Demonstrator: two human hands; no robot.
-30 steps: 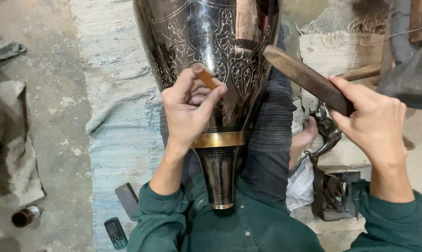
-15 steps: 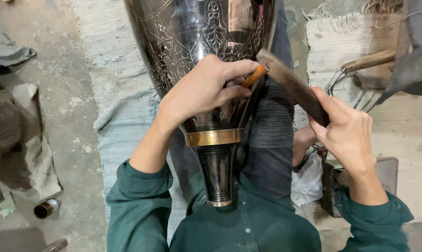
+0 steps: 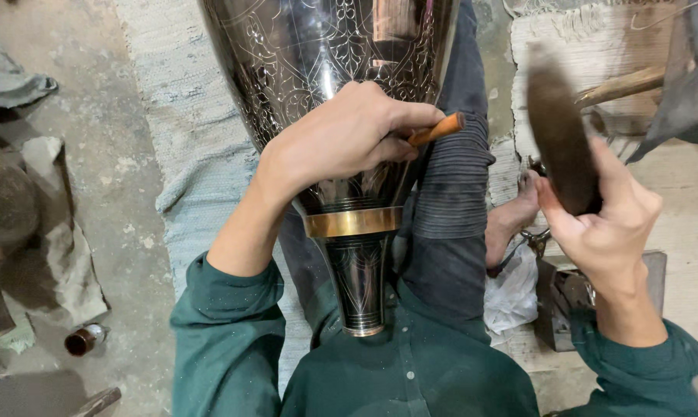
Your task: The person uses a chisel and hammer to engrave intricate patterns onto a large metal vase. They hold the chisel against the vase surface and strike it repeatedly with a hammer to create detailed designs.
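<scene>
Fingers of our left hand (image 3: 349, 139) are curled shut around a thin orange-brown wooden-handled chisel (image 3: 435, 130), its butt end sticking out toward three o'clock while the working end sits hidden beneath the hand, so we cannot see where it meets the metal. Our right hand (image 3: 607, 224) is wrapped closed around the lower end of a dark brown wooden mallet (image 3: 559, 139), raised and blurred, well apart from the chisel at about three o'clock of it.

Under the left hand lies the large polished silver-coloured metal vase (image 3: 326, 54), resting along our lap with its brass-coloured band (image 3: 353, 222) and narrow foot pointing to six o'clock. Floral scrollwork already covers the body at twelve o'clock and fine line patterns run down the foot, so we judge much of the engraving done; the smoother stretch just above the band looks plainer. At nine o'clock a pale woven mat (image 3: 187, 131) spreads over the grey concrete floor (image 3: 86, 193).
</scene>
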